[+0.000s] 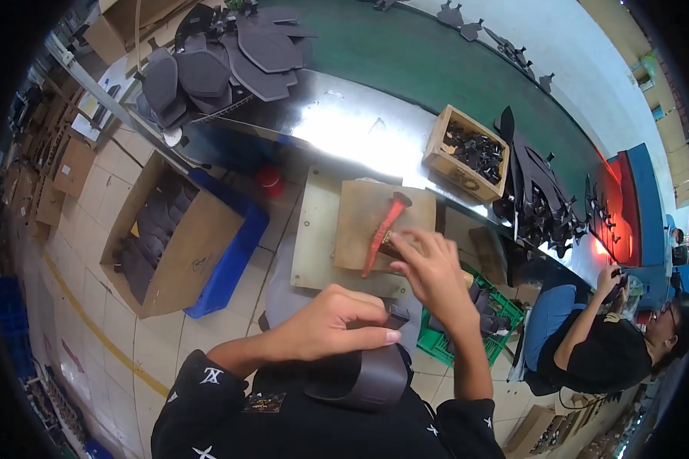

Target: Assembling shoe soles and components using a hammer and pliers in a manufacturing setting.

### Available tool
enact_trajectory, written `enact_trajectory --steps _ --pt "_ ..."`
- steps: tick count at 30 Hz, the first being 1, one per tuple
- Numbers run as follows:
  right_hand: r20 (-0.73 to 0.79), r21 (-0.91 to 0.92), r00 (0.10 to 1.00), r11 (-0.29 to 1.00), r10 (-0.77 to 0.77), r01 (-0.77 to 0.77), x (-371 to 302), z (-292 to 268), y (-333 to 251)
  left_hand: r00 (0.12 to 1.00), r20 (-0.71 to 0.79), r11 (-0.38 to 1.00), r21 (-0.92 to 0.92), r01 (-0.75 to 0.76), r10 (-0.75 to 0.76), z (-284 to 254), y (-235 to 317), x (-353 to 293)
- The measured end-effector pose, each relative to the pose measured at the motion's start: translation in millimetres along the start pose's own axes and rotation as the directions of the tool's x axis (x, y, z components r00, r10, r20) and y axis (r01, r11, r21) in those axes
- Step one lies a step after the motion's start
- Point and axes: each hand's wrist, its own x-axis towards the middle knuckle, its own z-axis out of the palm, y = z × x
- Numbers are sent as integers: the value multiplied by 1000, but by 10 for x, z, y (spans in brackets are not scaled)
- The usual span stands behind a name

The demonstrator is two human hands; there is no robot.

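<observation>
My left hand (333, 325) is closed around a dark brown, smooth, curved shoe piece (371, 379) held close to my body, with the thumb lying along its upper edge. Part of that piece is hidden behind the fingers. My right hand (436, 275) reaches over a tan block (348, 222), its fingers apart. Beside the fingertips lies a red-handled tool with a dark flared head (379, 233), which looks like a hammer. A small brownish thing shows between the tool and the fingers, too small to name. Under the block is a pale board (314, 245).
A wooden box of small dark parts (436, 157) stands on the metal bench edge by a green belt (360, 46). Dark sole-shaped pieces (264, 57) pile at far left. A carton (184, 268), blue crate (233, 264) and green crate (505, 348) flank me. A co-worker (605, 352) sits right.
</observation>
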Motion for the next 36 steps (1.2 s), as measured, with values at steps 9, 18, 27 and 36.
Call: enact_trajectory --steps 9,18,27,36 --pt "-21 1000 968 -12 251 25 -397 200 -679 947 265 919 -298 257 -179 140 97 -26" --pt "68 992 978 -114 198 -46 -421 40 -639 912 351 802 -471 368 -213 315 -83 19" --pt "60 996 889 -81 453 -27 -437 98 -683 948 262 781 -548 300 -181 377 -279 156" --pt "-107 994 948 45 301 98 -428 82 -661 936 349 877 -435 204 -45 360 -253 85"
